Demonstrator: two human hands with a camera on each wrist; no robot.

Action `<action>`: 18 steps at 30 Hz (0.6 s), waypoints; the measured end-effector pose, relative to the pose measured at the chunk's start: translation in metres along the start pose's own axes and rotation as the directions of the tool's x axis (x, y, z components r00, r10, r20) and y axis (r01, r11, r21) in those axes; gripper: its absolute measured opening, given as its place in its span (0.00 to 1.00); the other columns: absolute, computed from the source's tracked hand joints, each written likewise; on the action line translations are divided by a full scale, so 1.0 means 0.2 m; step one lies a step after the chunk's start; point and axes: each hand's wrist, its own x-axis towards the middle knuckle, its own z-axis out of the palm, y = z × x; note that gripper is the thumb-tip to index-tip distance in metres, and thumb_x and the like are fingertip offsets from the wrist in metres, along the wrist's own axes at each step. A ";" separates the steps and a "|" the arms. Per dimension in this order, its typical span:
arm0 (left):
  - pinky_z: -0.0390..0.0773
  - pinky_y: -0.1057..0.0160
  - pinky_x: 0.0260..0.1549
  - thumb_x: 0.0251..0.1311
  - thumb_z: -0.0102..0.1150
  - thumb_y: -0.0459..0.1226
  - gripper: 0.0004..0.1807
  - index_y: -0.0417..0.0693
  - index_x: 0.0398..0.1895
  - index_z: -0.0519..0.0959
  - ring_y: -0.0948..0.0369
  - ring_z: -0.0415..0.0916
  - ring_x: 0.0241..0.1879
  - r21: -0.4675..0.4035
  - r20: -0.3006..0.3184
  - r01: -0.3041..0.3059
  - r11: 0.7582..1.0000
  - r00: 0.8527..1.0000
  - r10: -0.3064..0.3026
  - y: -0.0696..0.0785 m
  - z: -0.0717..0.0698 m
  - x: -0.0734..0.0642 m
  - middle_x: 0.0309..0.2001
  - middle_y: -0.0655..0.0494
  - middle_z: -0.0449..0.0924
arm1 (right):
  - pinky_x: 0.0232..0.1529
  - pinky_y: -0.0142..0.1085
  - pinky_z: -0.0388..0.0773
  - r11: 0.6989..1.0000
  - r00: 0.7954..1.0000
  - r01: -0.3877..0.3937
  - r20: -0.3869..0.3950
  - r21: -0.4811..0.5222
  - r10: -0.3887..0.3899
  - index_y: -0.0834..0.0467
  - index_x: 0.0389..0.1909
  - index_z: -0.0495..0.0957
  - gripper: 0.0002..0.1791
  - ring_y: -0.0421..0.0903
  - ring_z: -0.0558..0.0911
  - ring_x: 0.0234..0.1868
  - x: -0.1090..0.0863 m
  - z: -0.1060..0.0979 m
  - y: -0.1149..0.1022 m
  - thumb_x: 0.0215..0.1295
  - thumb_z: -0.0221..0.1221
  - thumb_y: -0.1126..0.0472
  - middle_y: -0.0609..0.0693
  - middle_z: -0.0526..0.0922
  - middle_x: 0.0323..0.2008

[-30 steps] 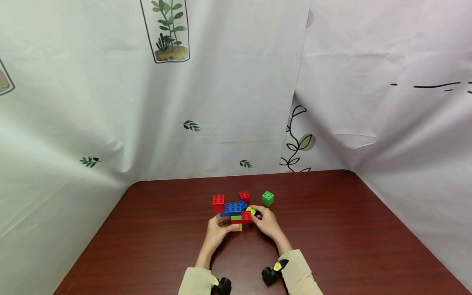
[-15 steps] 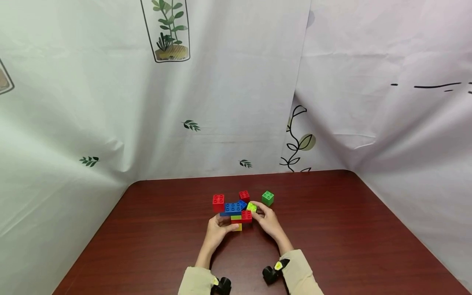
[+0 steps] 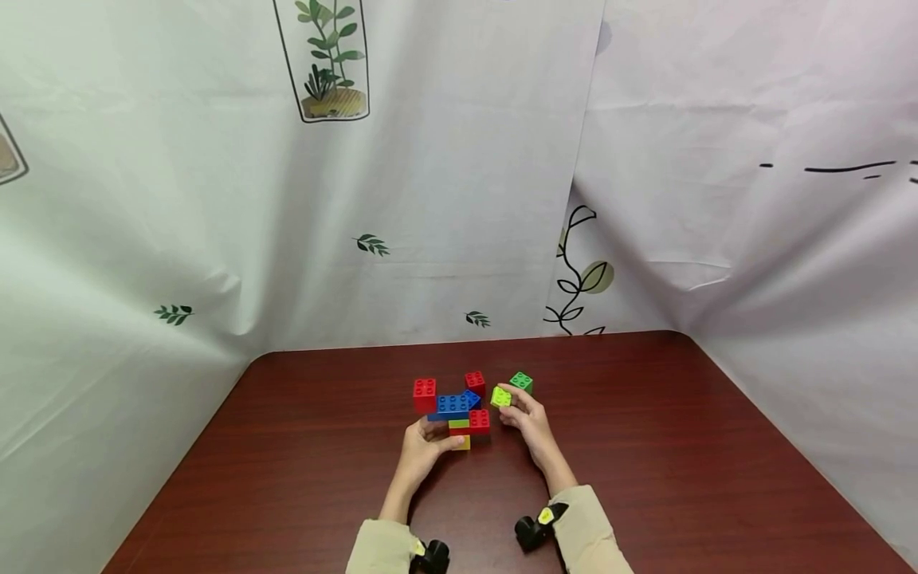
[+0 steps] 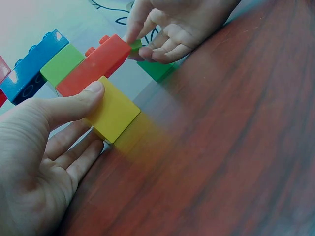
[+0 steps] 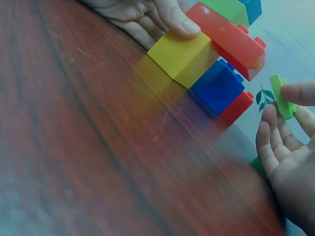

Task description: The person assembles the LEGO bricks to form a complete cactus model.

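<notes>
My left hand (image 3: 419, 456) grips the yellow brick (image 4: 115, 110) at the foot of a brick stack, thumb on its near face. Above the yellow brick comes a long red brick (image 4: 93, 69), then a lime green brick (image 4: 61, 66), then a long blue brick (image 3: 453, 405) jutting left. Another red brick (image 3: 425, 392) shows at the blue one's left end. Just right of the stack, my right hand (image 3: 527, 424) pinches a small thin lime brick (image 5: 280, 97) between thumb and fingers, held apart from the long red brick's studded right end.
Behind the stack are a blue brick (image 5: 216, 87) with a slanted side and a red brick (image 3: 475, 381). A green brick (image 3: 521, 380) lies beyond my right fingers, partly hidden by them. The brown table (image 3: 323, 478) ends at a pale curtain (image 3: 459, 239).
My right hand has moved right and slightly away with the pinched lime brick, from beside the red brick's right end to a visible gap. The left hand and stack stay put.
</notes>
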 end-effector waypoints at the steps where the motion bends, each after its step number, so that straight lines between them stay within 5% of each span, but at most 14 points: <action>1: 0.84 0.64 0.44 0.49 0.73 0.31 0.23 0.32 0.49 0.78 0.51 0.82 0.48 0.002 0.000 0.004 1.000 1.000 -0.004 0.00 0.00 0.00 0.47 0.37 0.84 | 0.37 0.28 0.79 1.000 1.000 -0.005 -0.002 0.010 0.005 0.66 0.63 0.71 0.24 0.38 0.78 0.32 0.00 0.00 0.00 0.66 0.55 0.68 0.46 0.74 0.33; 9: 0.83 0.67 0.43 0.49 0.73 0.33 0.23 0.33 0.48 0.79 0.50 0.82 0.49 0.016 0.006 0.011 1.000 1.000 -0.011 -0.01 0.00 0.00 0.47 0.38 0.84 | 0.26 0.32 0.70 0.994 0.997 -0.064 -0.040 0.088 0.068 0.66 0.56 0.76 0.22 0.41 0.68 0.20 0.00 0.01 -0.02 0.59 0.50 0.71 0.46 0.70 0.22; 18: 0.83 0.69 0.42 0.50 0.73 0.32 0.23 0.33 0.49 0.79 0.49 0.82 0.50 -0.008 0.005 0.028 1.000 1.000 -0.028 0.00 0.00 0.00 0.48 0.38 0.84 | 0.25 0.33 0.66 0.983 0.997 -0.077 -0.004 0.165 0.079 0.70 0.51 0.74 0.21 0.42 0.66 0.19 0.00 0.04 -0.03 0.55 0.48 0.72 0.47 0.71 0.24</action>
